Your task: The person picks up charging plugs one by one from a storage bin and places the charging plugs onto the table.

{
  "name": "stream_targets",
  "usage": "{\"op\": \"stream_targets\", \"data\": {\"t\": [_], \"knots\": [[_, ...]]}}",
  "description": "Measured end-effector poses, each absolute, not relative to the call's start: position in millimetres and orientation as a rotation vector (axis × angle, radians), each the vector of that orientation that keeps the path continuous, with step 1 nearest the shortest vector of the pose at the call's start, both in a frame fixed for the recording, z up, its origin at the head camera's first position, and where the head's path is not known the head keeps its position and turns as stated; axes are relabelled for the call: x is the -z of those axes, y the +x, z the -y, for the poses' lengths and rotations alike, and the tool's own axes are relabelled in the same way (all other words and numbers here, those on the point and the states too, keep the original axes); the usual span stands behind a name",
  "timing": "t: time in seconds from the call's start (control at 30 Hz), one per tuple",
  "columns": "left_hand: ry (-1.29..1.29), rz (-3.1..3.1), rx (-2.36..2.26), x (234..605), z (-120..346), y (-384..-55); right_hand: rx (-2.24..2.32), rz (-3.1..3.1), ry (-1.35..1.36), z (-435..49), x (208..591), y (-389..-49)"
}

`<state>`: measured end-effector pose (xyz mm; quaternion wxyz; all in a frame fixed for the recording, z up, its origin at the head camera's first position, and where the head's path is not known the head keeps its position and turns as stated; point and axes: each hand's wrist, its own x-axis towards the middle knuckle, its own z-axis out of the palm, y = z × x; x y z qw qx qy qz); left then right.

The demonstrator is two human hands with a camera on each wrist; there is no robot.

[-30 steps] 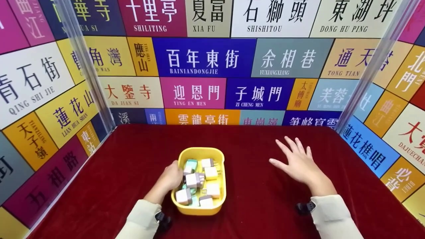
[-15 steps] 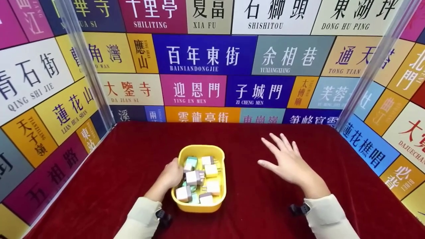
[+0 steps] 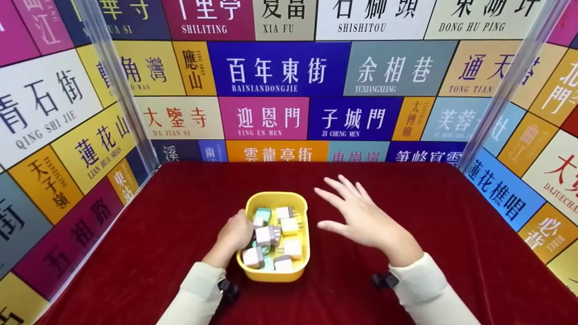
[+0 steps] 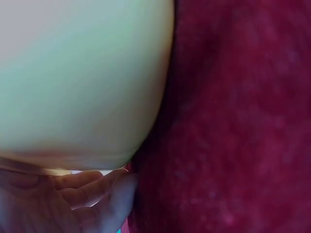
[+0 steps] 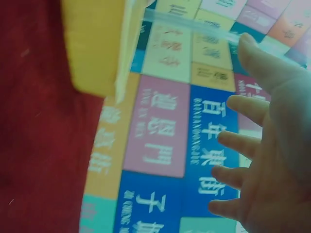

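Observation:
A yellow plastic tub (image 3: 271, 276) sits on the cloth near the middle of the head view. Inside lie several plug-in chargers: white-and-grey ones such as the charger (image 3: 265, 235), plus some teal pieces (image 3: 263, 213). My left hand (image 3: 235, 232) grips the tub's left side at the rim; its thumb and part of its fingers are hidden. Seen from the left wrist, the tub's wall (image 4: 82, 97) looms large above the fingers (image 4: 80, 194). To the right of the tub, my right hand (image 3: 361, 216) hovers with fingers spread, holding nothing. The right wrist view shows that hand (image 5: 277, 150) apart from the tub (image 5: 95, 48).
Dark red cloth (image 3: 194, 189) covers the table. Panels with colourful printed signs (image 3: 280, 67) enclose it at the back and both sides. Clear corner posts (image 3: 128, 90) stand at the back left and back right (image 3: 510, 85).
My right hand has moved left toward the tub, fingers still spread. My left hand keeps its grip on the tub's side. The head view has tilted slightly downward and objects appear higher on the cloth.

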<state>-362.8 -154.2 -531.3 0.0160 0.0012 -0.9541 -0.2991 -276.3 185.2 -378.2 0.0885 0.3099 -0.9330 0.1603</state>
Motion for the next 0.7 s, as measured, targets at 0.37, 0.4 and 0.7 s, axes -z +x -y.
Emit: {"op": "stream_targets", "data": {"t": [0.37,0.4,0.7], "knots": [[0.033,2.953,0.921,495.5,146.7,-335.5,-0.515,2.801,1.068,-134.1,379.1,-269.8],[0.032,2.952,0.931,490.4,145.4,-330.9,-0.495,2.797,1.066,-128.5,382.1,-269.2],[0.022,2.957,0.939,470.6,138.2,-313.6,-0.257,2.719,1.163,-91.7,422.8,-269.2]]}}
